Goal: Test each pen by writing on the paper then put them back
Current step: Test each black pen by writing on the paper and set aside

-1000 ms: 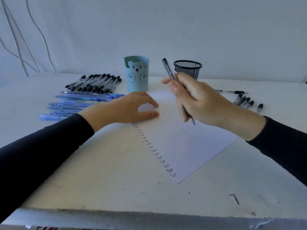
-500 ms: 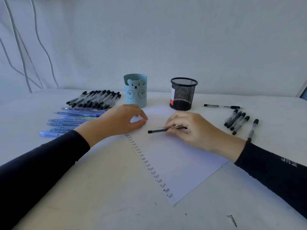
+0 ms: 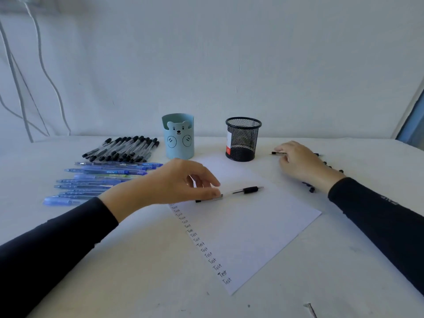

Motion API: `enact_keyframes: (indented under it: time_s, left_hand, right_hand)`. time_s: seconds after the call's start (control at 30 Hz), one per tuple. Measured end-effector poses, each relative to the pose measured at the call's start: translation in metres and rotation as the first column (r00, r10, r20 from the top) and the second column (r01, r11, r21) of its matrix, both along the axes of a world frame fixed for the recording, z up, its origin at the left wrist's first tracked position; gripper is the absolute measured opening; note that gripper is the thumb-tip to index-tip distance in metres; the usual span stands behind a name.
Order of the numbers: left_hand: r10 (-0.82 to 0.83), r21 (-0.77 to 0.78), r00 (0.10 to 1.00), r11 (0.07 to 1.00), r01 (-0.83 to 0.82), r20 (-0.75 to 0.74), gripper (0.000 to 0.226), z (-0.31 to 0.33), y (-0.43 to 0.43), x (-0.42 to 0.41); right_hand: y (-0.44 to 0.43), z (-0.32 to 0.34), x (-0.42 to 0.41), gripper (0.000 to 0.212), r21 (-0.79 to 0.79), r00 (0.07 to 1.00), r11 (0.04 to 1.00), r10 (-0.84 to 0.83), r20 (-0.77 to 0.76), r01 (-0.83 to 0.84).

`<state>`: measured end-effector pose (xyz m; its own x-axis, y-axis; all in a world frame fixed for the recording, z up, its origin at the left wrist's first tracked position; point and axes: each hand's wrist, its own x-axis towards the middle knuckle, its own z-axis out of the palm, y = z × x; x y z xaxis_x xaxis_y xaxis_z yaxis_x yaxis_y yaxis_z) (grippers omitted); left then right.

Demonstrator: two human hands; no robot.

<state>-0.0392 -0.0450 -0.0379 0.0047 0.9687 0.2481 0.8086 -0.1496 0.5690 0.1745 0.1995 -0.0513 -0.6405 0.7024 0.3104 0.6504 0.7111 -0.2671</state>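
A white paper (image 3: 252, 226) lies on the table with a column of handwritten "Test" words (image 3: 202, 244) down its left edge. Across its upper part lies a clear pen (image 3: 238, 191) with a black grip. My left hand (image 3: 179, 180) curls over this pen's rear end, thumb tip on the barrel. My right hand (image 3: 300, 164) is to the right of the mesh cup, fingers curled on a second, thin black-tipped pen (image 3: 278, 153) whose end sticks out to the left.
A blue bear cup (image 3: 178, 136) and a black mesh cup (image 3: 242, 138) stand behind the paper. Black-capped pens (image 3: 124, 146) and blue pens (image 3: 101, 180) lie in rows at the left. More black pens (image 3: 308, 187) lie under my right wrist.
My right hand left the clear pen on the paper and went right to the pens beside the mesh cup. My left hand moved onto the clear pen's rear end.
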Motion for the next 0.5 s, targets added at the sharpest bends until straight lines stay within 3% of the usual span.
enact_keyframes:
  time_s: [0.17,0.3,0.5]
  left_hand:
    - [-0.055,-0.066,0.996,0.997,0.051,-0.068,0.039,0.0,-0.002,0.003]
    - [-0.042,-0.052,0.995,0.998,0.037,-0.087,0.028,-0.003,-0.001,-0.007]
    - [0.115,0.331,0.986,0.941,-0.068,-0.123,0.025,0.004,0.002,-0.018]
  right_hand:
    - [0.014,0.004,0.014,0.053,-0.018,0.978,0.994,-0.098,0.187,0.104]
    - [0.019,0.0,0.009,0.053,0.012,0.964,0.991,-0.134,0.23,0.135]
    - [0.019,-0.004,0.005,0.031,0.225,0.959,0.974,-0.092,0.269,0.031]
